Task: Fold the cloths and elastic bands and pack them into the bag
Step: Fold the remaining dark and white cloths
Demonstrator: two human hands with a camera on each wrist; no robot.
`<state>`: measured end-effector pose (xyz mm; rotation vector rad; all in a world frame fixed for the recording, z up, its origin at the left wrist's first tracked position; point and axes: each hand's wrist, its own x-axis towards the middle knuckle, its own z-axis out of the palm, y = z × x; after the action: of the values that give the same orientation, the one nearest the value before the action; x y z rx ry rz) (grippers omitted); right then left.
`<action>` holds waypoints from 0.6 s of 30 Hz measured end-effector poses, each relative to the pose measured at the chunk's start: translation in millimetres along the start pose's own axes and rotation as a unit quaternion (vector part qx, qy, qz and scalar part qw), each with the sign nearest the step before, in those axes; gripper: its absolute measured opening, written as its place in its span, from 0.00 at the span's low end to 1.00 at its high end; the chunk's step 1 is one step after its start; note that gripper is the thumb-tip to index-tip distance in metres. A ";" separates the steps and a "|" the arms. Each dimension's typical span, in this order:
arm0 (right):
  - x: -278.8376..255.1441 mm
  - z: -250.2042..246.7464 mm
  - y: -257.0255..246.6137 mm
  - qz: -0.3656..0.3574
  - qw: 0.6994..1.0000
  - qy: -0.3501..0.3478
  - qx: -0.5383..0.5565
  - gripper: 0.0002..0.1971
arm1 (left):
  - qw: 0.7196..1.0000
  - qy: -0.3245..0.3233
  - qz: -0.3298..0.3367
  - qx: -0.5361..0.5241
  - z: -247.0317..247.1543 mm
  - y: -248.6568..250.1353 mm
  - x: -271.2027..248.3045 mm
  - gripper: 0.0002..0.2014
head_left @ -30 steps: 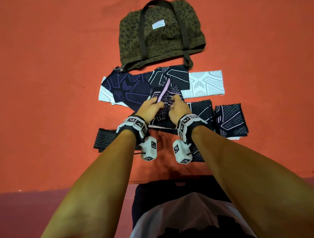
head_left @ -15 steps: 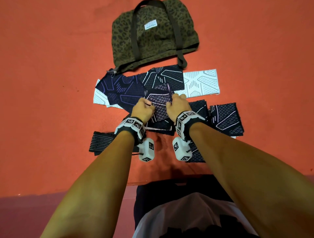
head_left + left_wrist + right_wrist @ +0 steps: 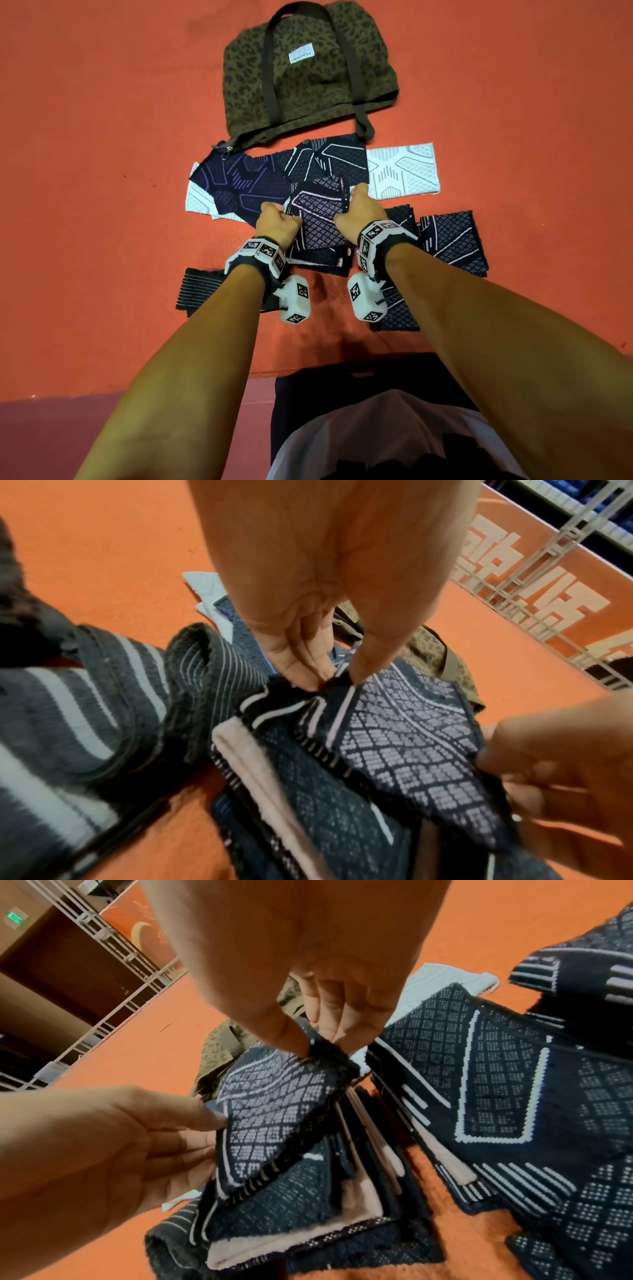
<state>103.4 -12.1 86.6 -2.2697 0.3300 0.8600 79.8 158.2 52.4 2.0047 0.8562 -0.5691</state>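
Both hands hold a dark navy cloth with a pale grid pattern (image 3: pixel 320 216) over a stack of folded cloths (image 3: pixel 318 260) at the centre of the orange floor. My left hand (image 3: pixel 277 222) pinches its left edge (image 3: pixel 329 685) between thumb and fingers. My right hand (image 3: pixel 356 212) pinches the right edge (image 3: pixel 325 1047) the same way. The cloth is folded over and slightly raised. The olive leopard-print bag (image 3: pixel 308 72) lies flat farther away, its handles on top. A dark striped elastic band (image 3: pixel 198 291) lies on the floor left of my left wrist.
Flat cloths lie between the bag and my hands: a navy and purple one (image 3: pixel 239 185), a dark one (image 3: pixel 335 157), a white one (image 3: pixel 400 171). Folded dark cloths (image 3: pixel 452 243) sit to the right. An orange barrier with a metal frame (image 3: pixel 534 596) stands beyond.
The raised flap of the cloth has come down flat onto the stack. Both hands have slid apart to the cloth's left and right edges.
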 end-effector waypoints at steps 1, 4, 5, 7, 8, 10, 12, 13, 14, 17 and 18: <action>0.3 0.2 -0.7 0.004 1.000 -0.006 -0.003 0.27 | 1.000 -0.006 -0.001 0.002 -1.3 1.6 -0.6 0.15; -2.5 2.5 -5.5 0.021 1.000 -0.008 -0.010 0.27 | 0.999 -0.030 0.005 -0.013 -4.3 3.8 -2.8 0.07; -3.6 4.7 -6.8 0.026 1.000 -0.007 -0.011 0.26 | 0.999 -0.036 0.007 -0.026 -4.1 2.8 -2.5 0.08; -6.1 10.3 -7.7 0.030 0.999 -0.005 -0.012 0.27 | 0.998 -0.042 0.013 -0.049 -3.2 -4.7 3.3 0.11; -6.9 13.1 -7.0 0.027 1.000 0.000 -0.009 0.28 | 0.997 -0.048 0.018 -0.054 -2.5 -10.4 7.7 0.11; -7.4 18.6 -3.6 0.017 1.000 0.014 -0.009 0.26 | 0.997 -0.060 0.022 -0.053 -1.4 -23.0 16.8 0.12; -9.4 21.3 -0.9 0.017 1.000 0.007 -0.025 0.20 | 0.996 -0.067 0.021 -0.047 -3.7 -25.2 13.6 0.12; -9.9 22.4 -0.2 0.019 0.999 -0.010 -0.033 0.16 | 0.997 -0.069 0.023 -0.038 -4.1 -26.1 12.6 0.12; -11.0 22.9 -0.8 0.021 0.998 -0.033 -0.040 0.12 | 0.997 -0.072 0.026 -0.030 -5.0 -24.3 8.9 0.12; -16.6 23.4 -5.1 0.035 0.994 -0.085 -0.065 0.08 | 0.998 -0.060 0.034 0.000 -5.5 -21.2 -0.4 0.11; -17.5 23.5 -5.8 0.037 0.993 -0.087 -0.078 0.08 | 0.998 -0.050 0.034 0.017 -5.4 -20.0 -2.7 0.11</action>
<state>81.3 7.9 88.2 -2.3153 0.2787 1.1488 63.4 169.7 46.4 2.0111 0.7200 -0.6435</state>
